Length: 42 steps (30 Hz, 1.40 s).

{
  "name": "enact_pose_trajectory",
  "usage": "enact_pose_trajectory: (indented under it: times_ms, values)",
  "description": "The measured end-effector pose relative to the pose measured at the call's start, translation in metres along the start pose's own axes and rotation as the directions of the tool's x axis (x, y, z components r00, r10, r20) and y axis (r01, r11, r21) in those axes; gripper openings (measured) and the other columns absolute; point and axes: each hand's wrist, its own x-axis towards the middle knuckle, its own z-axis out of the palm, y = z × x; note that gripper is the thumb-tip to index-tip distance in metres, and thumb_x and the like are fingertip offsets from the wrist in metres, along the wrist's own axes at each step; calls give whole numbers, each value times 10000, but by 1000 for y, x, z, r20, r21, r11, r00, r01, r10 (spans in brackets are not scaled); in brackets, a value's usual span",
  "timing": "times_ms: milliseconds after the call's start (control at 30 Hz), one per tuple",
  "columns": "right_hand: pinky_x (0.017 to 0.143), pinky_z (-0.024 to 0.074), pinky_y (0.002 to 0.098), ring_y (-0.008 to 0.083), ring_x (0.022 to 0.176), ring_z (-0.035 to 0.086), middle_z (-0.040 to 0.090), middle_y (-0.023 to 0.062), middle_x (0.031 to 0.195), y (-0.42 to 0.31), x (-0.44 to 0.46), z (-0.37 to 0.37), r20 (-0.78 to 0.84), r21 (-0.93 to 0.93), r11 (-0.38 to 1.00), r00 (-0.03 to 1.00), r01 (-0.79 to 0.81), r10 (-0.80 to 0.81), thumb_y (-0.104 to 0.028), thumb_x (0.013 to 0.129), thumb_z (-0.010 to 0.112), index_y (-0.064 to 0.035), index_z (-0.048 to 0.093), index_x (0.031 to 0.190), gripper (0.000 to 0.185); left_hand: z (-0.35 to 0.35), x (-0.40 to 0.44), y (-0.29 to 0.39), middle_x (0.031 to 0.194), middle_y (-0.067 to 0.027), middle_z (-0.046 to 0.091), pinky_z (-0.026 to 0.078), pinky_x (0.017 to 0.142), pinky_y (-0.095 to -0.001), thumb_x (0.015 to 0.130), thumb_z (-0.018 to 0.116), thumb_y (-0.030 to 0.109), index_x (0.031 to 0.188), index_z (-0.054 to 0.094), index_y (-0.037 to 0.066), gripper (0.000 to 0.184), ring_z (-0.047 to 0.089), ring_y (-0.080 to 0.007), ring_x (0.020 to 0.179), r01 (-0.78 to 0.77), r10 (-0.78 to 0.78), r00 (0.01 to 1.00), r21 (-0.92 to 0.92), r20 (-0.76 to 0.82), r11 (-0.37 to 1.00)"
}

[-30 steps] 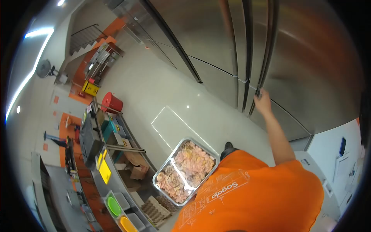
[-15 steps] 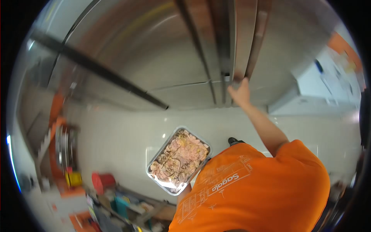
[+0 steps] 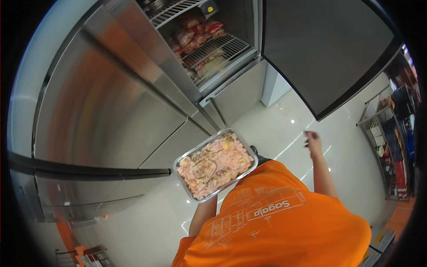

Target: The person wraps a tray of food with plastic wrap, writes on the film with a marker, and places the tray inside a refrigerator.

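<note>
A clear-covered metal tray of pale chopped meat (image 3: 215, 164) is held up in front of the orange shirt. My left forearm (image 3: 204, 216) runs under its near edge, and the tray hides my left hand, which bears it from below. To the right, my right hand (image 3: 313, 141) is in the air below the corner of the open dark-faced fridge door (image 3: 324, 53). Its fingers are loosely bent and apart, with nothing in them. The opened compartment shows wire shelves (image 3: 218, 51) with bagged red and pink meat (image 3: 195, 35).
Closed steel fridge doors (image 3: 106, 102) fill the left, with a long dark handle bar (image 3: 102, 172) near the tray. A lower steel door (image 3: 240, 91) is under the open compartment. A rack with goods (image 3: 384, 147) stands at the far right on the pale floor (image 3: 284, 120).
The upper fridge door has swung open to the right, exposing the shelves. My right hand has let go of the door edge and moved right and down. The view has turned; the tray remains held.
</note>
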Motion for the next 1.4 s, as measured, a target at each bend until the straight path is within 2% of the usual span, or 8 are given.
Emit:
enact_pose_trajectory:
  times_ms: [67,167,400,567,767,867,1200,1400]
  values:
    - [727,586,353,196,923,654,680,105,1101,11,-88,-115,527,135,986,850,-97,12,-342,985,653,-1,631,1273,447,80,-83,-129,1345,-158,629,574,965,-451,1077,361,531,1448,504,25,643,657,-283,1164,8,-5,998,-38,59,999]
    - [1064,494,537,331,1321,557,538,165,1471,62,-157,-288,947,291,822,270,-489,-175,-445,960,710,-3,359,1544,813,201,-197,-312,1345,-159,629,575,963,-453,1076,359,535,1448,504,24,649,656,-284,1164,33,-18,988,-98,155,995]
    - [1054,509,532,321,1279,598,559,158,1437,114,-262,-740,807,501,769,535,-397,-249,-119,983,666,-35,308,1573,695,459,-418,-658,1343,-164,628,578,959,-458,1075,354,545,1447,504,21,661,654,-288,1166,128,-63,937,-171,342,977]
    - [1007,553,470,300,1233,632,576,165,1407,86,-220,-909,767,533,731,609,-425,-205,-62,981,633,-31,304,1561,668,592,-408,-755,1342,-167,628,580,955,-462,1074,351,553,1447,504,18,669,653,-290,1166,158,-75,906,-168,417,973]
    - [1038,543,480,288,1278,615,535,134,1482,-211,99,-677,724,539,775,652,-331,-225,-76,1023,580,-56,339,1548,578,639,-52,-550,1341,-170,628,582,951,-466,1073,347,561,1446,504,15,680,652,-293,1167,-113,114,993,-157,0,981]
    - [991,572,467,259,1213,655,590,118,1415,-290,204,-595,711,569,768,645,-294,-280,-60,1031,566,-61,399,1507,504,665,37,-464,1200,-114,666,609,792,-431,1072,499,288,1290,554,50,327,700,-248,992,-180,177,897,31,-405,983]
    - [903,612,433,231,1141,683,643,82,1321,-333,345,-458,613,569,788,761,-236,-214,-62,1010,611,-36,509,1387,392,673,201,-339,1097,-118,629,539,507,-319,1085,525,368,1247,427,34,384,698,-231,735,-439,118,579,-187,-807,879]
    - [897,607,463,223,1146,668,619,87,1332,-367,437,-461,587,498,830,802,-252,-110,-137,989,674,-64,485,1415,471,747,262,-338,1104,-121,644,650,687,-340,1052,586,167,1142,487,29,193,707,-225,822,-507,120,454,-145,-883,849]
